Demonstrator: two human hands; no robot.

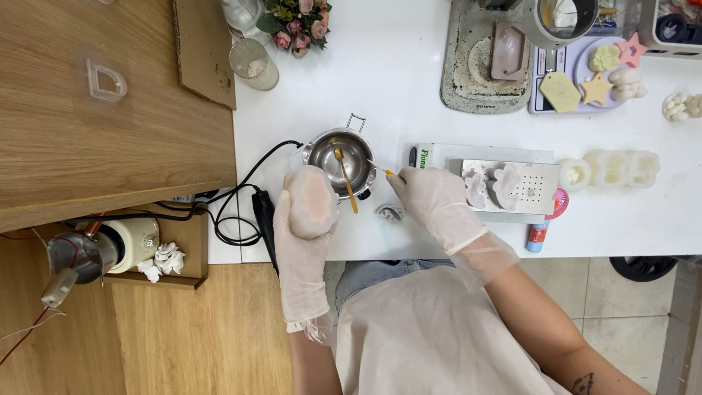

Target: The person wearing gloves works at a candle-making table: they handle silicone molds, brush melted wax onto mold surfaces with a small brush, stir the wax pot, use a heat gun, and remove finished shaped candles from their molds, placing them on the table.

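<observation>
White worktop (pixel 409 88) spreads before you, a steel pot (pixel 344 157) near its front edge with a gold spoon (pixel 346 179) leaning in it. Just left of the pot, your gloved left hand (pixel 303 227) is wrapped around a pale mould (pixel 313 201), held above the edge. Your right hand (pixel 431 197) pinches a thin stick (pixel 385 171), its tip beside the pot.

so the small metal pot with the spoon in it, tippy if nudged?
Probably. The metal pot looks small and light, perched on a base. The spoon leans over its rim, so a bump could lever it out. Its wire handle may swing rather than give a firm hold.
</observation>
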